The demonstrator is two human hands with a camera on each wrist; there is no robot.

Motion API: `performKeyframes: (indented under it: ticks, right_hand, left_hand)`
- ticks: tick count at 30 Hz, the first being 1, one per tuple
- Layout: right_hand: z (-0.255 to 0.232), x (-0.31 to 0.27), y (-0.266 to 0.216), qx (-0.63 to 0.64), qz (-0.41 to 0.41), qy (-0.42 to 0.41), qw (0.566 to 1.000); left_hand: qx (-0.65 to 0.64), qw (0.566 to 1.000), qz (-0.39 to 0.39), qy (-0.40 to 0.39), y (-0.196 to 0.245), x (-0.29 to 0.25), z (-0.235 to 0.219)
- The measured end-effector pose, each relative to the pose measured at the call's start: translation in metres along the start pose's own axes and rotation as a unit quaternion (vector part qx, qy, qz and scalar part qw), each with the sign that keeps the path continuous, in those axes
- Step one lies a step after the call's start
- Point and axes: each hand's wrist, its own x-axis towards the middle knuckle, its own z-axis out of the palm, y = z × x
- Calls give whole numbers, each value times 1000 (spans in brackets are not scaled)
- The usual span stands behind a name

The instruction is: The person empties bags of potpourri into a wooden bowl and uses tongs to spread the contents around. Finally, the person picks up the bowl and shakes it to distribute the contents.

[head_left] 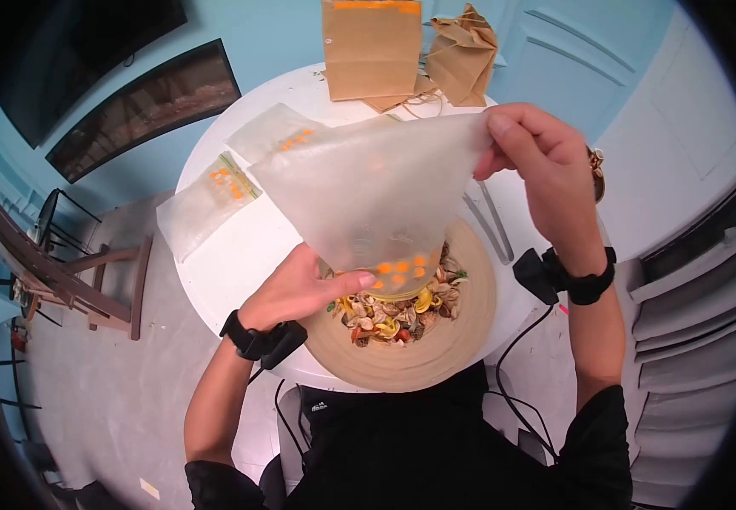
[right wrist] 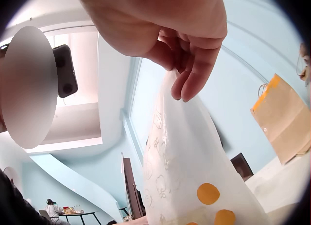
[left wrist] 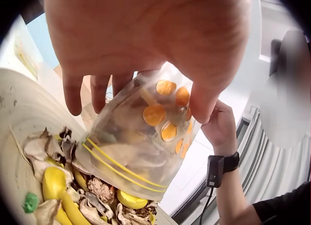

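A frosted bag (head_left: 376, 183) with orange dots hangs upside down over a wide round bowl (head_left: 334, 348). The right hand (head_left: 546, 157) pinches one upper corner of it; in the right wrist view, thumb and fingertips (right wrist: 182, 84) meet on the plastic. At the bag's lower part is the left hand (head_left: 295, 289), its thumb across the dotted side and its other fingers behind, partly hidden. The yellow-lined mouth (left wrist: 121, 166) of the bag faces down, close above dried petals and yellow pieces (head_left: 389, 327) in the bowl.
Two more dotted bags (head_left: 206, 208) lie at the left of the white round table (head_left: 215, 289). Metal tongs (head_left: 491, 221) rest right of the bowl. Brown paper bags (head_left: 372, 51) stand at the back. A wooden chair (head_left: 121, 289) is on the left; cables hang from the wrist cameras.
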Motion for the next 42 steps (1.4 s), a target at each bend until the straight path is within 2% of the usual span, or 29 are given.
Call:
performKeyframes:
  ticks: [3, 4, 6, 9, 12, 15, 19, 20, 21, 22, 26, 29, 31, 33, 34, 36, 37, 40, 42]
  right_hand:
    - [-5, 3, 4, -21, 9, -12, 1000]
    - [-6, 4, 3, -34, 10, 2, 999]
    - [-5, 5, 2, -27, 15, -12, 999]
    - [-3, 4, 4, -11, 17, -24, 999]
    - [5, -2, -1, -2, 15, -25, 1000]
    - [10, -6, 0, 0, 13, -31, 999]
    - [10, -4, 2, 16, 2, -53, 998]
    - [12, -4, 2, 17, 1, -53, 998]
    - [15, -3, 4, 9, 46, -72, 996]
    - [17, -3, 6, 1, 92, -91, 992]
    - [21, -4, 18, 21, 84, -116, 989]
    - [21, -4, 13, 0, 45, -70, 997]
    - [21, -3, 13, -1, 59, -109, 992]
    - [22, -1, 16, -10, 44, -106, 993]
    - [22, -1, 17, -21, 32, -102, 994]
    - [23, -2, 16, -8, 41, -106, 993]
    - [23, -2, 15, 4, 49, -108, 993]
    - [22, -5, 11, 11, 24, -76, 997]
    - [22, -5, 14, 9, 33, -92, 995]
  left_hand:
    - [-4, 999, -45, -16, 2, 10, -1]
    - [-5, 999, -46, -17, 3, 8, 0]
    - [-37, 998, 27, 40, 4, 3, 3]
    - [-27, 999, -3, 24, -2, 1, -1]
    - [-60, 996, -30, 55, 4, -9, -7]
    - [-23, 997, -51, 52, -1, -16, -7]
    - [-30, 997, -28, 65, -1, -19, -5]
    - [14, 999, -14, 32, -5, -17, -5]
    - [58, 998, 1, 0, -6, -14, -7]
    - [59, 998, 2, 2, -5, -13, -6]
    - [6, 999, -31, 8, 4, -13, -5]
    - [-28, 999, -27, 36, 8, -15, -5]
    - [-49, 997, -24, 49, 7, -15, 0]
    - [26, 999, 26, -3, 4, -11, 3]
    - [27, 999, 27, -4, 7, -10, 1]
    - [43, 999, -23, -25, 11, -13, -1]
    - [43, 998, -24, -25, 10, -14, -3]
    - [15, 999, -46, -10, 6, -17, -3]
    - [-15, 998, -34, 57, 1, -18, -1]
